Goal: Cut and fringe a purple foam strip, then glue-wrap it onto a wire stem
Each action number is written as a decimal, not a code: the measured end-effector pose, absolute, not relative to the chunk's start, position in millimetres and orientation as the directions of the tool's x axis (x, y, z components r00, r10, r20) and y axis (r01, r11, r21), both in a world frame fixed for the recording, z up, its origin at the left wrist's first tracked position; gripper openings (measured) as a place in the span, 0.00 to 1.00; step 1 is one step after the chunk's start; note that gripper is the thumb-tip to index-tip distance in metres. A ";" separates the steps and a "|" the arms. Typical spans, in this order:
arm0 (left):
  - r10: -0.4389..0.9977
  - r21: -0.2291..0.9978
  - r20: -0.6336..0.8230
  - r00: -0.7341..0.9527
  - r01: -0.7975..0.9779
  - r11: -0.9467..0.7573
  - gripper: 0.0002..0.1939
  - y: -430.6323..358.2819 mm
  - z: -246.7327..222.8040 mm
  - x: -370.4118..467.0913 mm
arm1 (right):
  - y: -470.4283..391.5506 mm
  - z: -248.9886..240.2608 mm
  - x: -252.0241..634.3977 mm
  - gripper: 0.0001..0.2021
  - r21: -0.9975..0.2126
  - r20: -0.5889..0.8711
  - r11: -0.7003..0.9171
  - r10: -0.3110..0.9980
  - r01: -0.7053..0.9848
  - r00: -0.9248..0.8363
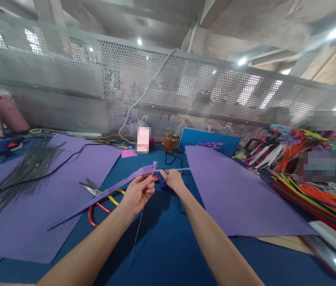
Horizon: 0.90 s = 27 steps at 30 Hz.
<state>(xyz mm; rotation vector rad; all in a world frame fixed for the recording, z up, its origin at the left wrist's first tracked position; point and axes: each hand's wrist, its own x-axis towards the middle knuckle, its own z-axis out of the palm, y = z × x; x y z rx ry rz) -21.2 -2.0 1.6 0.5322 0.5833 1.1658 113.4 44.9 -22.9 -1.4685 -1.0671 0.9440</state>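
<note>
My left hand (140,192) pinches a thin wire stem (138,234) together with the end of a long, narrow purple paper strip (114,187). The strip trails off to the lower left, and its gathered tip stands above my fingers. Closed round a blue hot glue gun (161,182) is my right hand (173,178), just right of the left one. A pale glue stick (186,169) sticks out behind the gun, whose orange part is close to the stem. Scissors (97,194) with red and yellow handles lie open under the strip.
Purple sheets (75,159) lie at left, with a bundle of thin wires (29,171) and a black cord on them. Another purple sheet (239,194) covers the right side. Colourful pipe cleaners (313,194) are heaped far right. An amber jar (170,142) stands before the perforated metal screen (215,95).
</note>
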 end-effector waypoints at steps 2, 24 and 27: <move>0.935 0.658 -0.150 0.320 -0.674 0.336 0.05 -4.9 1.6 -20.0 | 29.7 -13.0 124.3 0.05 -0.985 0.063 0.019 0.965 0.172 0.255; 0.764 0.745 -0.175 0.621 -0.424 0.515 0.05 -17.8 -4.6 -17.2 | -32.9 12.5 147.9 0.05 -0.949 0.283 0.298 0.950 0.106 -0.131; 0.793 0.792 -0.144 0.592 -0.411 0.451 0.10 -20.0 -2.2 -17.6 | -34.3 13.8 147.9 0.05 -0.958 0.258 0.271 0.957 0.093 -0.132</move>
